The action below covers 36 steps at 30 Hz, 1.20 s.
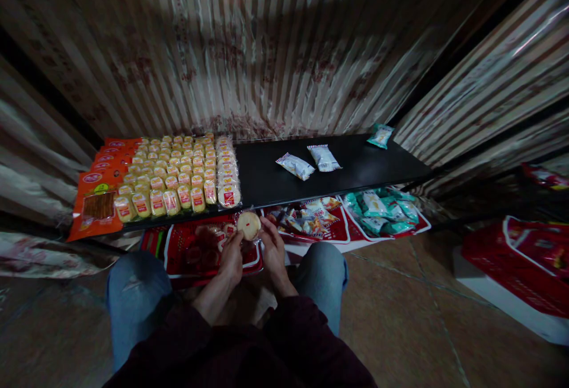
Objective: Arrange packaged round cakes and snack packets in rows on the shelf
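There are two hands, a left hand [231,259] and a right hand [274,252], and one round biscuit [248,225] between them. On the black shelf [267,189] there are two white packets [295,166] and one green packet [381,136]. About five orange packs [95,198] lie over each other. The little yellow cakes [184,196] are too many to count, but the front row has seven. Wrapped round snacks [229,196] make one line. Below are three red bags [175,253], with one more red bag [495,269] far right.
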Each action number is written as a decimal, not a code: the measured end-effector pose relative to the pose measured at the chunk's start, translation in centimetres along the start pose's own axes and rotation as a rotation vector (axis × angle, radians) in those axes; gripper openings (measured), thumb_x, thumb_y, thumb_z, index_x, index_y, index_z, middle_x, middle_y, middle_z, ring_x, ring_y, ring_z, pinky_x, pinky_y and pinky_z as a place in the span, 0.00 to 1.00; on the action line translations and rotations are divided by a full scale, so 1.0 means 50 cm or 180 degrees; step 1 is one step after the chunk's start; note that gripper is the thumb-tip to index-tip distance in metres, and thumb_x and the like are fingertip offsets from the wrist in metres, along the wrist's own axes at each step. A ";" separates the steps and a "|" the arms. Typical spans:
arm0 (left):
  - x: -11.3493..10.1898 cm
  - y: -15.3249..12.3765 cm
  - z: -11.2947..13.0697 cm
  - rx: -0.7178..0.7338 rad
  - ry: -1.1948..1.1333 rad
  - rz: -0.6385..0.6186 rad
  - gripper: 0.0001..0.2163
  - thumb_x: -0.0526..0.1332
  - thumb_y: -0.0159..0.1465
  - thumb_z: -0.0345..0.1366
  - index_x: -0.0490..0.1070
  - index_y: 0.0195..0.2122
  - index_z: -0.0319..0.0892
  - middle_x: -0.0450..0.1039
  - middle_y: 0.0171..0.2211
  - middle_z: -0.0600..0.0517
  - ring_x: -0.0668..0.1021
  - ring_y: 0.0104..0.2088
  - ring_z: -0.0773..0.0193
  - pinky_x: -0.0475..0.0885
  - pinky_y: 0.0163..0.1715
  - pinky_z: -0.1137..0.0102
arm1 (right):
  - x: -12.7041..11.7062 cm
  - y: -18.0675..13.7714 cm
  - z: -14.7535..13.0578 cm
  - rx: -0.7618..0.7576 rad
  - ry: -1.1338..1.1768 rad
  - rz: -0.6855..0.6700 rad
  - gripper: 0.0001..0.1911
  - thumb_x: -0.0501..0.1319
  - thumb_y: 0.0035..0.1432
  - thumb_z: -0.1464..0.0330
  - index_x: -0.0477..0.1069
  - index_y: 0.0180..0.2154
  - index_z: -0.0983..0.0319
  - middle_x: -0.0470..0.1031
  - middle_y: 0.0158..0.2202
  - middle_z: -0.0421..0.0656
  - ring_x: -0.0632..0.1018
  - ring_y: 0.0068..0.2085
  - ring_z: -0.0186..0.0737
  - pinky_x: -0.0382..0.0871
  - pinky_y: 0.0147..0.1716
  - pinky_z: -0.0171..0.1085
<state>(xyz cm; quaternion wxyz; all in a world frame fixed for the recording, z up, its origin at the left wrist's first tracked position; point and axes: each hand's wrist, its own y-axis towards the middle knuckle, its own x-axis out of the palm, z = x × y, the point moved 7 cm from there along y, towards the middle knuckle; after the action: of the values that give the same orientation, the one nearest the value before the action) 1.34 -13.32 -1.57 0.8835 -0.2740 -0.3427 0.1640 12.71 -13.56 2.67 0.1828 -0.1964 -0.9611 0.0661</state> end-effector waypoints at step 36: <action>0.057 -0.074 -0.009 0.1135 0.1775 -0.0273 0.15 0.63 0.53 0.45 0.69 0.35 0.40 0.76 0.37 0.46 0.77 0.40 0.57 0.70 0.43 0.64 | -0.106 0.029 0.000 -0.1093 -0.1670 -0.0306 0.11 0.57 0.53 0.66 0.76 0.37 0.58 0.75 0.42 0.46 0.75 0.45 0.43 0.71 0.46 0.42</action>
<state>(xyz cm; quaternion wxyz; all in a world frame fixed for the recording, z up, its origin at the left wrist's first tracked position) 4.08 -15.09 1.82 0.9834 -0.1347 -0.0649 0.1027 17.75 -14.37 0.69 -0.1043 -0.1550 -0.9807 -0.0574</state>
